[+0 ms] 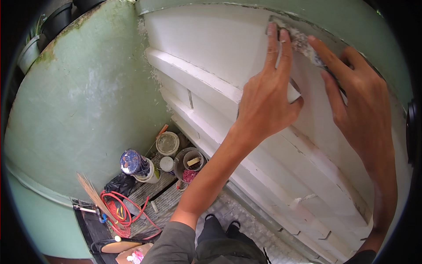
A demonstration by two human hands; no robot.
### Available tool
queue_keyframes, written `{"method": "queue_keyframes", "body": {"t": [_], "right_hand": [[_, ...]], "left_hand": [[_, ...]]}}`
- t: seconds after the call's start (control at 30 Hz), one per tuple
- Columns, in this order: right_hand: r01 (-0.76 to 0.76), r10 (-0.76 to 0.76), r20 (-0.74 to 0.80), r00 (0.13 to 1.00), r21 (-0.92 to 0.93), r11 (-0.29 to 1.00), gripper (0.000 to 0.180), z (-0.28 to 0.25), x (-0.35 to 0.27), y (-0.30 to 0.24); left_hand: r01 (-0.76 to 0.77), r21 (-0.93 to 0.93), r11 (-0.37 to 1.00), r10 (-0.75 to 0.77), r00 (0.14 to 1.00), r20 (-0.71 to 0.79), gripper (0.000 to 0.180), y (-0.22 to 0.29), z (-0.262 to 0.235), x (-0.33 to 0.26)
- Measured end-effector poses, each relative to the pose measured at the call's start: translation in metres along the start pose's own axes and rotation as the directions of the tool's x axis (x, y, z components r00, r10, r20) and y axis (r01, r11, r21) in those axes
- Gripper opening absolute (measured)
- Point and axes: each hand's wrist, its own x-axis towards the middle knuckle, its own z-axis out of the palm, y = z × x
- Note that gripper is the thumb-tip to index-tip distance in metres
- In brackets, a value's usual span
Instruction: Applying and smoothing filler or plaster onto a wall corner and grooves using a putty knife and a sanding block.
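Against the top of a white ridged panel [198, 37], both my hands work at a long flat scraper blade [303, 44] smeared with white paste. My left hand [268, 94] presses two stretched fingers on the blade's left end. A second flat piece [293, 93], pale with a dark edge, shows between its thumb and palm; most of it is hidden under the hand. My right hand [362, 97] grips the blade's right end, fingertips on top and thumb below. The handle, if any, is hidden by that hand.
A green wall [83, 88] meets the panel at left, with plant pots [57, 20] on top. Below stand a blue-splashed paint can [136, 163], a lidded bucket [167, 143] and a grey bucket [182, 160]. A red hose [127, 207] lies coiled near a broom [92, 187].
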Motion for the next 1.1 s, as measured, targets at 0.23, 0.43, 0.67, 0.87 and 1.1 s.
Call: {"method": "queue_keyframes", "body": {"t": [0.23, 0.43, 0.67, 0.87, 1.1], "right_hand": [[-0.067, 0.073, 0.053, 0.996, -0.113, 0.991, 0.051, -0.015, 0.008, -0.016], [-0.071, 0.089, 0.086, 0.992, -0.197, 0.978, 0.045, -0.016, 0.016, -0.023], [-0.047, 0.060, 0.060, 0.996, -0.206, 0.977, 0.040, -0.018, 0.024, -0.032], [0.030, -0.032, -0.004, 0.999, -0.227, 0.973, 0.039, -0.009, 0.031, -0.023], [-0.037, 0.045, 0.030, 0.999, -0.216, 0.976, 0.039, -0.019, 0.025, -0.038]], "left_hand": [[0.031, -0.036, 0.999, -0.029, 0.997, 0.074, 0.120, 0.005, -0.007, 0.007], [-0.046, -0.013, 0.999, 0.046, 0.997, 0.066, 0.116, -0.008, -0.013, 0.011], [-0.017, -0.054, 0.998, 0.023, 0.994, 0.107, 0.112, -0.013, -0.024, 0.013], [-0.028, 0.028, 0.999, 0.026, 0.998, 0.053, 0.113, -0.012, -0.024, 0.013], [-0.046, -0.005, 0.999, 0.046, 0.994, 0.094, 0.111, -0.014, -0.027, 0.010]]}}
